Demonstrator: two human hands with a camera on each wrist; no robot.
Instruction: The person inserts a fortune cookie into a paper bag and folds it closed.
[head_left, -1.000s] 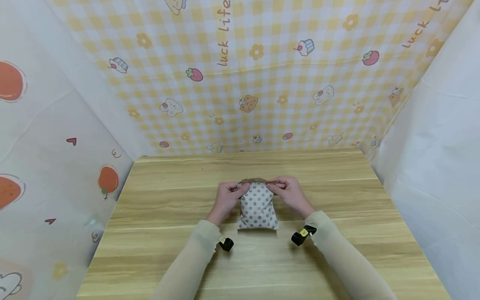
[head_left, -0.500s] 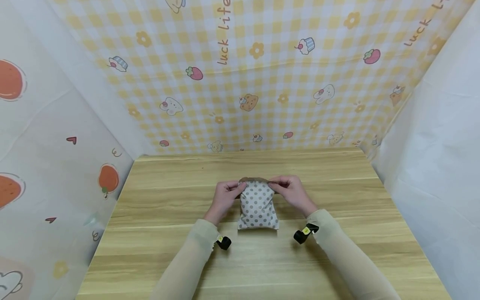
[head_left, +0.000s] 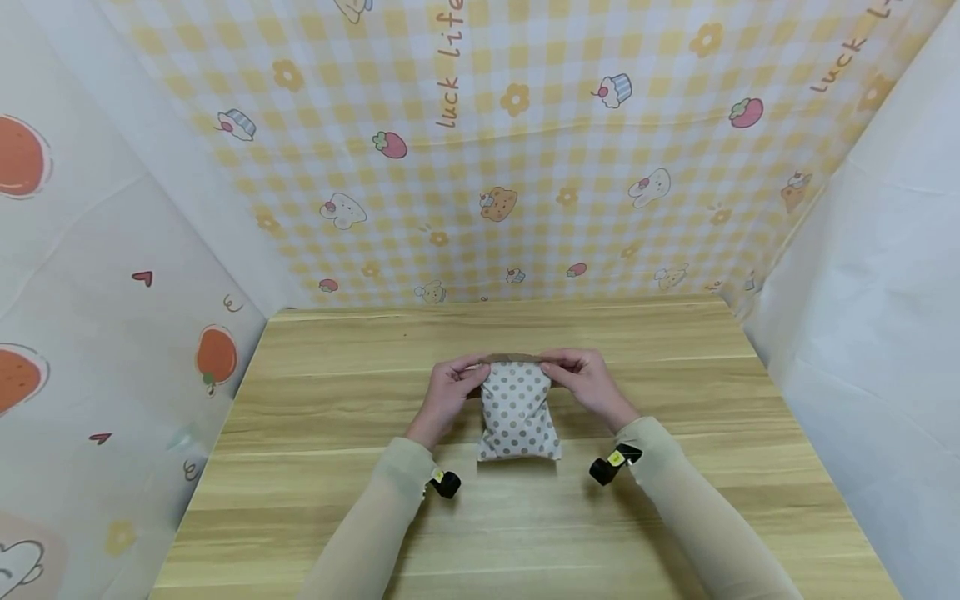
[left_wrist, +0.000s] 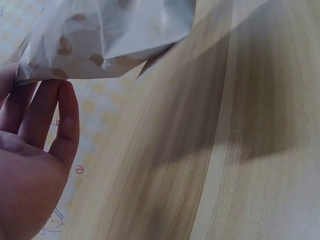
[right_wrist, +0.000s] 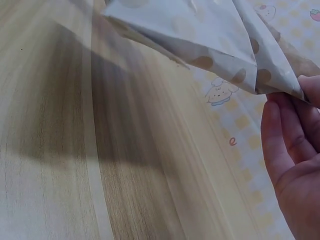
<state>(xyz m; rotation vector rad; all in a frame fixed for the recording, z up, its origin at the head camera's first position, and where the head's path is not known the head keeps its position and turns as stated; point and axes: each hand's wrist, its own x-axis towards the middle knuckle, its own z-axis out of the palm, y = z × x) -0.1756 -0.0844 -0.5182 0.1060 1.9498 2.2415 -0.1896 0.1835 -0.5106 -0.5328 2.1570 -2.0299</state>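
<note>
A small white paper bag (head_left: 516,412) with grey-brown polka dots is held up between both hands, its top edge showing a brown strip. My left hand (head_left: 447,392) pinches the upper left corner, thumb on the near face and fingers behind. At the upper right corner, my right hand (head_left: 588,383) pinches the same bag in a like way. From the left wrist, the bag (left_wrist: 110,37) appears above the tabletop, its lower side creased. The right wrist view shows the bag's folded side (right_wrist: 225,45) between thumb and fingers. What the bag holds is hidden.
The wood-grain table (head_left: 337,417) spreads under the hands. Behind it hangs a yellow checked cloth (head_left: 450,183) with cartoon prints. White sheets stand at the left (head_left: 112,250) and right (head_left: 847,317). A small black camera (head_left: 448,484) sits at the left wrist, another black camera (head_left: 602,471) at the right.
Both hands have shifted slightly apart at the bag's top corners, and the top edge looks straighter and more stretched. The bag stays in nearly the same spot.
</note>
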